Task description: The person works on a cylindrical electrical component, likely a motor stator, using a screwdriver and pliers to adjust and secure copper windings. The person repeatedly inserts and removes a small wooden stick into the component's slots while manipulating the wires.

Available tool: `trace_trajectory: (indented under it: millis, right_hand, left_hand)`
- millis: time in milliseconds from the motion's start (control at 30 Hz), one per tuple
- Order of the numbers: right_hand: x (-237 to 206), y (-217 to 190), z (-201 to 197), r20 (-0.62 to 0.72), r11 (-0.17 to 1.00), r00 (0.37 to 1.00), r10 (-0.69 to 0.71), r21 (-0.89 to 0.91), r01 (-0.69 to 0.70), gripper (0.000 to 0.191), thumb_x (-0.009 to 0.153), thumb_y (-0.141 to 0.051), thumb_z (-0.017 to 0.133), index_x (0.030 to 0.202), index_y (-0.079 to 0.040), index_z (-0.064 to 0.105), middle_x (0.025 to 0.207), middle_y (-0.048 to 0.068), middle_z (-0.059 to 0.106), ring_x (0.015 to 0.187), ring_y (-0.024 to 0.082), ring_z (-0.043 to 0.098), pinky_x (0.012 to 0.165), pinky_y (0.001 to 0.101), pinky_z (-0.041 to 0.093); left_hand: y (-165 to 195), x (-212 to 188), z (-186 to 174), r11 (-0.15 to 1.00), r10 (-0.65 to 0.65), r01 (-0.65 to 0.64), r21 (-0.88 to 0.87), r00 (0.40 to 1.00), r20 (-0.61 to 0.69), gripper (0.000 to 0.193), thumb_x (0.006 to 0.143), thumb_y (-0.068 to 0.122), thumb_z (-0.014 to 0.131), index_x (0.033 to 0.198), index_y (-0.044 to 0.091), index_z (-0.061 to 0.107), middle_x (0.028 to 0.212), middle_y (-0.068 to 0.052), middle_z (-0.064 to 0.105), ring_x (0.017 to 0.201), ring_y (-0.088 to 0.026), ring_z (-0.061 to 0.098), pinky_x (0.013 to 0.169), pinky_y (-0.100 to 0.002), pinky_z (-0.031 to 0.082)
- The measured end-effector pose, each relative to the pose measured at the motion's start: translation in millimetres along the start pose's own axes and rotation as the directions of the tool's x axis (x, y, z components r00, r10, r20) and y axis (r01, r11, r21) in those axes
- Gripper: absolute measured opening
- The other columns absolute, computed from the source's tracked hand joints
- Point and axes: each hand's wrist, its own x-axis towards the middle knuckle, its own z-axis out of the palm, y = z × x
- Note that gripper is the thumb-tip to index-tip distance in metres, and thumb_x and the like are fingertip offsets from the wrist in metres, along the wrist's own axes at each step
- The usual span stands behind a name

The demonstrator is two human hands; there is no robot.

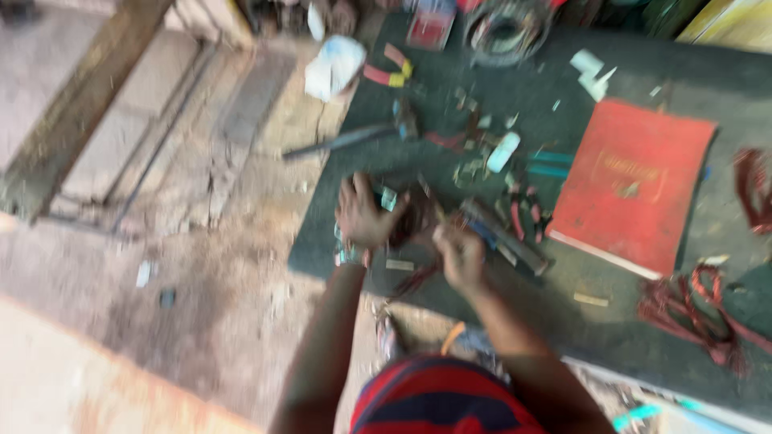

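While the picture blurs, I see my left hand (363, 215) closed on a dark round part (408, 219) near the green mat's (450, 96) left edge; my right hand (460, 255) seemingly pinches a thin tool.

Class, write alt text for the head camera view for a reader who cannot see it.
Blurred view down onto two hands, left hand and right hand, gripping a dark round part on a dark mat. Around them lie a red book, hammer, pliers and red wire.
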Motion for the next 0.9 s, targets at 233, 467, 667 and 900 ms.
trace_trajectory:
  millis: [233,467,667,900]
  right_hand:
    - [9.8,1.1,-12.9,0.103,0.927,0.927,0.360,0.075,-0.369,0.028,0.092,-0.019,0.083,0.102,-0.004,0.060,0.085,-0.005,0.059,0.078,0.005,0.053,0.069,0.0229,0.044]
    - [19.8,-10.2,18.3,0.092,0.737,0.931,0.354,-0.641,-0.217,0.027,0.077,-0.021,0.088,0.094,-0.004,0.075,0.070,0.014,0.066,0.062,0.028,0.063,0.059,0.0396,0.050]
    - [7.9,5.0,40.9,-0.022,0.665,0.995,0.098,-0.743,-0.082,0.015,0.079,-0.017,0.080,0.079,-0.005,0.072,0.087,0.013,0.069,0.078,0.036,0.068,0.066,0.0466,0.050]
    - [4.1,-1.8,47.5,0.033,0.561,0.998,0.051,-0.828,-0.001,0.013,0.072,-0.010,0.077,0.085,-0.008,0.075,0.094,0.007,0.070,0.086,0.027,0.067,0.074,0.0469,0.040]
  left_hand:
    - [-2.7,-10.5,7.0,0.992,-0.037,0.032,0.121,0.998,0.045,0.079,0.066,0.066,0.083,0.117,0.012,0.054,0.117,-0.015,0.055,0.114,-0.040,0.057,0.083,-0.059,0.046]
    - [8.9,-16.0,3.8,0.982,-0.008,-0.008,0.188,0.996,0.083,0.083,0.064,0.067,0.083,0.119,0.012,0.054,0.118,-0.017,0.054,0.110,-0.040,0.057,0.079,-0.058,0.045]
    - [12.2,-17.5,8.0,0.977,-0.006,-0.012,0.211,0.997,0.083,0.082,0.063,0.067,0.083,0.118,0.013,0.054,0.120,-0.018,0.055,0.112,-0.040,0.057,0.080,-0.057,0.045]
    - [7.6,-19.5,7.3,0.981,0.029,-0.039,0.191,0.998,0.054,0.081,0.066,0.067,0.082,0.119,0.012,0.055,0.121,-0.019,0.054,0.113,-0.040,0.056,0.080,-0.057,0.044]
